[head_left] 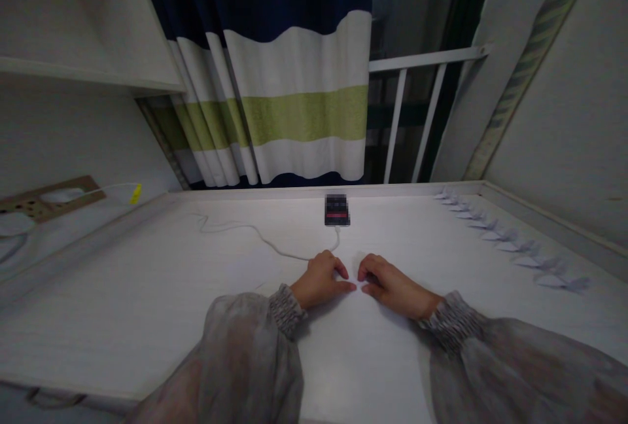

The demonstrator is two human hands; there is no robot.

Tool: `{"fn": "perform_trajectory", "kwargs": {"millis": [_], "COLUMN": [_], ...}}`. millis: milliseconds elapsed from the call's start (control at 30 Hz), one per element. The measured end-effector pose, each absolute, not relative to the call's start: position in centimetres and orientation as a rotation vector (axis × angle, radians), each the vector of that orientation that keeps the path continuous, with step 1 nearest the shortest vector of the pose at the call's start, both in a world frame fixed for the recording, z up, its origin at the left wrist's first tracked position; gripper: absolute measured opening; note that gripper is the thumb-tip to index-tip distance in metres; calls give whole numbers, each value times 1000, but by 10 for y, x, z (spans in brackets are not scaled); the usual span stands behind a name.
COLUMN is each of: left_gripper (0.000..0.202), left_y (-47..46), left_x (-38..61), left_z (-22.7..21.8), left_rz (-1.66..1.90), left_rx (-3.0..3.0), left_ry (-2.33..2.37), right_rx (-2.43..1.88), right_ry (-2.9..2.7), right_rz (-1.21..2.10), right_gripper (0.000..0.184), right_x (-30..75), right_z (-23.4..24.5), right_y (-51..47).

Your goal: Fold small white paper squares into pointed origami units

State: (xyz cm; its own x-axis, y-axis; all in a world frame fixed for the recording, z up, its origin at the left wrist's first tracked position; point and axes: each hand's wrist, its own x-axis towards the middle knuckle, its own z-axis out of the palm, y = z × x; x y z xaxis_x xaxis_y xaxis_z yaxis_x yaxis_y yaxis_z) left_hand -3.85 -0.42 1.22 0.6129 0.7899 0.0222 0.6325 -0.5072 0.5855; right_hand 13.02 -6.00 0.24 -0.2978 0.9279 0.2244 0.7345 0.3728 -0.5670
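Over the middle of the white desk (161, 319), a small piece of white paper (357, 282) lies between my fingertips and is hard to tell from the desktop. From the left, my left hand (324, 279) pinches its edge between thumb and curled fingers. My right hand (395, 286) faces it with thumb and fingers bent in a similar pinch on the other side. Much of the paper and its folds are too small to make out. Along the right side stands a row of several folded white paper shapes (527, 258) with pointed ends, resembling cranes.
A dark, blurred device (336, 210) sits at the desk's back edge, with a white cable (267, 241) running leftward. On the left wall is a power strip (88, 190) with plugs. A striped curtain (304, 116) and white window bars (426, 59) are behind.
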Motion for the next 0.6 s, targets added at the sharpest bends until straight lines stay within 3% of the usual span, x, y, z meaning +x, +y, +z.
{"fn": "perform_trajectory", "kwargs": {"millis": [200, 600], "left_gripper": [41, 24], "left_y": [-6, -6], "left_x": [-37, -38], "left_z": [12, 11], "left_rz": [476, 517], "left_rx": [2278, 2185], "left_ry": [1185, 1043], "right_rx": [-1436, -1424], "right_ry": [-2109, -2018], "right_rz": [498, 584], "right_gripper": [17, 18], "right_x": [129, 128], "right_z": [1, -1], "right_y": [-59, -60]}}
